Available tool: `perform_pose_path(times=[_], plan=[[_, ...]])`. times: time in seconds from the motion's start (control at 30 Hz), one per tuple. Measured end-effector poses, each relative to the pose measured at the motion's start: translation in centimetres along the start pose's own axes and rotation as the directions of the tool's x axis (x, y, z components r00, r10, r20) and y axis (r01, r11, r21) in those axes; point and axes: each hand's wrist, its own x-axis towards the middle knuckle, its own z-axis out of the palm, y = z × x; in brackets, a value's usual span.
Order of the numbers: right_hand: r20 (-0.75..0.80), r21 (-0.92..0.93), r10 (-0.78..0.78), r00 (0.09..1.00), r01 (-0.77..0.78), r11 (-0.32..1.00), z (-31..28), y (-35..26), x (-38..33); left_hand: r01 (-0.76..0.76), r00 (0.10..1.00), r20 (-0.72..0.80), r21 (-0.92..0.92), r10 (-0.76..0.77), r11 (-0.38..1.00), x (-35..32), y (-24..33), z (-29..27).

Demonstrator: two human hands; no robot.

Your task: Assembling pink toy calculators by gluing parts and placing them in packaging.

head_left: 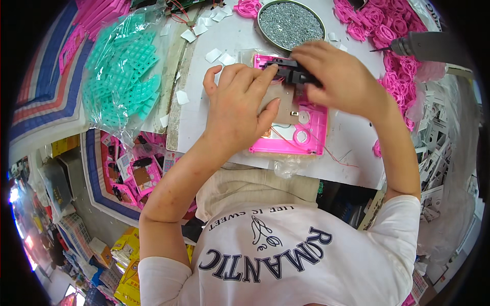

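Two hands met at a black plastic part (pixel 293 71) over an open pink case (pixel 319 130), just above the middle of the frame.
The left hand (pixel 237 104) had its fingers spread, thumb well apart, index fingertip on the part's left end; the right hand (pixel 352 79) curved over its right end, but whether those fingers gripped it I could not tell. A brown board (pixel 278 104) lay on the case, which rested on the white counter (pixel 196 122), below a round tin (pixel 323 31) of screws (pixel 291 24) at top centre.
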Motion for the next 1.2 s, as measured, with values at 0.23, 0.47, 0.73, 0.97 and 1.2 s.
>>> perform_pose_path(times=[0.23,0.47,0.73,0.97,1.2], plan=[[0.053,-0.034,0.005,0.999,-0.003,0.999,1.6,0.7,-0.6,-0.010,1.000,0.011,0.059,0.009,0.998,0.1,0.3,-0.2],[-0.170,0.955,0.376,0.911,0.058,0.291,-1.0,5.2,-1.3,0.132,0.986,-0.060,-0.266,-0.154,0.955,5.7,-1.7,-1.4],[-0.492,0.869,0.135,0.860,0.476,0.134,-6.8,4.3,-0.5,-0.140,0.916,0.399,0.247,0.031,0.959,15.1,-4.3,5.3],[-0.414,0.910,0.539,0.734,0.309,0.277,-5.0,1.4,-0.3,-0.063,0.920,0.391,0.231,-0.034,0.971,16.4,-3.5,4.7],[-0.509,0.861,0.449,0.734,0.420,0.288,-4.7,0.2,-1.1,-0.162,0.985,0.106,0.291,0.137,0.943,14.1,-4.8,4.5]])
